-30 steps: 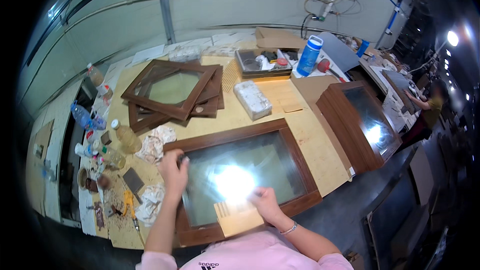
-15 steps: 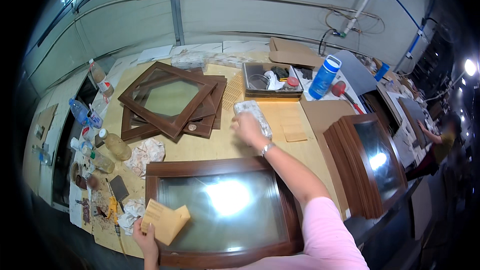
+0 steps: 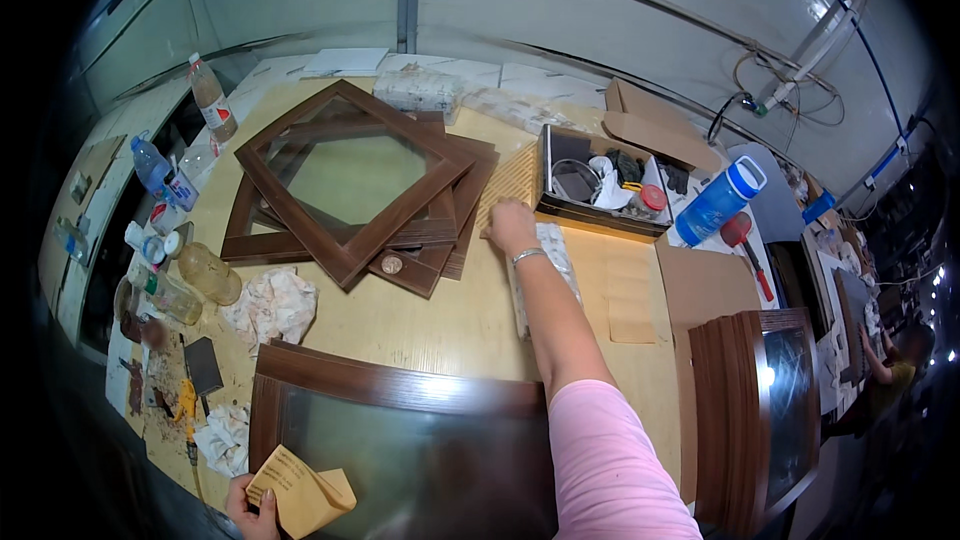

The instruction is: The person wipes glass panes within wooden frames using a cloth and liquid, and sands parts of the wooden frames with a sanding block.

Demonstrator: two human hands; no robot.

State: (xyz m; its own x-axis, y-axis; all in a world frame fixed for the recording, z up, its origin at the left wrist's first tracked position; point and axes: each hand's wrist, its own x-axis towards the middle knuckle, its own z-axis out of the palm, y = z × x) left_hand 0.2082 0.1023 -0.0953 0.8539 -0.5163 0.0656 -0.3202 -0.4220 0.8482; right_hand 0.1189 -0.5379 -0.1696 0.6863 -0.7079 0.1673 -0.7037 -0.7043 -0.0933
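Note:
My left hand [image 3: 250, 508] sits at the lower edge and grips a folded sheet of tan sandpaper [image 3: 298, 492] over the near left corner of a brown wooden frame with a glass pane [image 3: 400, 410]. My right hand [image 3: 512, 227] reaches far across the workbench. It rests palm down on a tan sheet [image 3: 512, 180] beside a long white wrapped block [image 3: 555, 260]. Whether its fingers grip the sheet is hidden. A stack of empty brown frames [image 3: 350, 190] lies just left of that hand.
A tray of small items [image 3: 600, 185] and a blue bottle [image 3: 716, 202] stand at the back right. Another stack of glazed frames [image 3: 760, 410] stands at the right. Bottles [image 3: 210, 100], jars and crumpled rags [image 3: 270, 305] line the left edge. Another person [image 3: 890, 365] works at far right.
My right hand has left the near frame and stretched forward to the tan sheet by the white block. My left hand has dropped to the frame's near corner with the sandpaper.

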